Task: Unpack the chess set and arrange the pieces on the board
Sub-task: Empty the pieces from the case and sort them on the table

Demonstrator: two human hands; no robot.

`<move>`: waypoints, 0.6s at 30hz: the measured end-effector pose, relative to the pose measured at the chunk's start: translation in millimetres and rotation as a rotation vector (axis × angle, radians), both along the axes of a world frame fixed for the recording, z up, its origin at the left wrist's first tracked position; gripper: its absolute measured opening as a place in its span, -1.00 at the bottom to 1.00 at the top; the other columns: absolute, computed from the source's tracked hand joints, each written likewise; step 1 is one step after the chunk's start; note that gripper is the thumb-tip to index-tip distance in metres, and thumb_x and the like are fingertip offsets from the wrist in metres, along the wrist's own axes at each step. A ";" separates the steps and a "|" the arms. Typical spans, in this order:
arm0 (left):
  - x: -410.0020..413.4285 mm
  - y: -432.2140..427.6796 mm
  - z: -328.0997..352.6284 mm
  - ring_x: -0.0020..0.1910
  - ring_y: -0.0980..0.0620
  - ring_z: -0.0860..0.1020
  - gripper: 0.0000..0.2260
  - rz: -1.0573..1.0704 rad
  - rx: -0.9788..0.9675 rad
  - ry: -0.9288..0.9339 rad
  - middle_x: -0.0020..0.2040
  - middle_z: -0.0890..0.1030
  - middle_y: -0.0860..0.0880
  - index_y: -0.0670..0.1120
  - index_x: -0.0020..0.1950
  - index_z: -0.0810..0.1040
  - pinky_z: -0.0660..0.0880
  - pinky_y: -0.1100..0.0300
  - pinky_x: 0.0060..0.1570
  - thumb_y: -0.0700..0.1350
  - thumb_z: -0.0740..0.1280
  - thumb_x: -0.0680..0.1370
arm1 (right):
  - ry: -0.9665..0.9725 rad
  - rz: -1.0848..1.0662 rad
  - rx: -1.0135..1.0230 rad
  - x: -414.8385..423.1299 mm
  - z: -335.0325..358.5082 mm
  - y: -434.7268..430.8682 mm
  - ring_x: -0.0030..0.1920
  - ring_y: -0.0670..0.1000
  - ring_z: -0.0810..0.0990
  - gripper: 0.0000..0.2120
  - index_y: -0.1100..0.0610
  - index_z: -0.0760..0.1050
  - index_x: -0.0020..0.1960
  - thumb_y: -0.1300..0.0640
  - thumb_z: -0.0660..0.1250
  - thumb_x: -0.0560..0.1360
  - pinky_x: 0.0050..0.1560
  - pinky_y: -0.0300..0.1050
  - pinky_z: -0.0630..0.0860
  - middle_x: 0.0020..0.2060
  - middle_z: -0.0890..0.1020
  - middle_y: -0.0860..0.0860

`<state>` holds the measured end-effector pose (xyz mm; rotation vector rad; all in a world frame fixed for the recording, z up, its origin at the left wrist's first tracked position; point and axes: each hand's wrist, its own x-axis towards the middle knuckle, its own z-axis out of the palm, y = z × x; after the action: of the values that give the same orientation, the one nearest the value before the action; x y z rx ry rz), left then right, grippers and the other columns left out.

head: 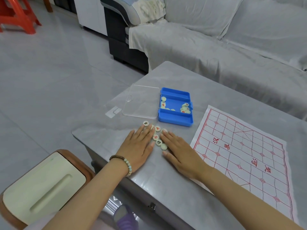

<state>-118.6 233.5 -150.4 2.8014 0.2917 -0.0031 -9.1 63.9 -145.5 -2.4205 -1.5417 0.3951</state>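
A blue plastic box (175, 119) stands open on the grey table (191, 80), its clear lid (141, 100) swung out to the left. Several cream chess discs (185, 108) lie inside it. More loose discs (157, 137) with red or black characters lie in a small cluster in front of the box. My left hand (140, 146) and my right hand (181, 151) rest flat on the table on either side of that cluster, fingers straight, fingertips touching some discs. The white cloth board (245, 156) with red lines lies spread out to the right, with no pieces on it.
A sofa (232, 47) under a grey cover runs behind the table. A brown and cream bin lid (43, 185) sits low at the left, beside the table's near corner. A red plastic stool (16, 14) stands on the floor far left. A bead bracelet is on my left wrist.
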 end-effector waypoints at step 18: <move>20.9 13.9 13.7 0.48 0.14 -0.26 -0.51 0.178 -0.122 -0.065 0.52 -0.22 0.09 0.03 0.52 -0.18 -0.29 0.21 0.39 0.11 -0.14 0.63 | 0.034 -0.121 0.145 26.3 21.5 12.4 0.49 -0.21 -0.12 -0.45 -0.01 -0.03 0.54 -0.14 -0.01 0.61 0.44 -0.29 -0.17 0.52 -0.01 -0.15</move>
<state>-97.6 247.4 -136.7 2.6395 0.5057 0.1075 17.2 76.3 -124.0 -2.3673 -1.3528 0.2884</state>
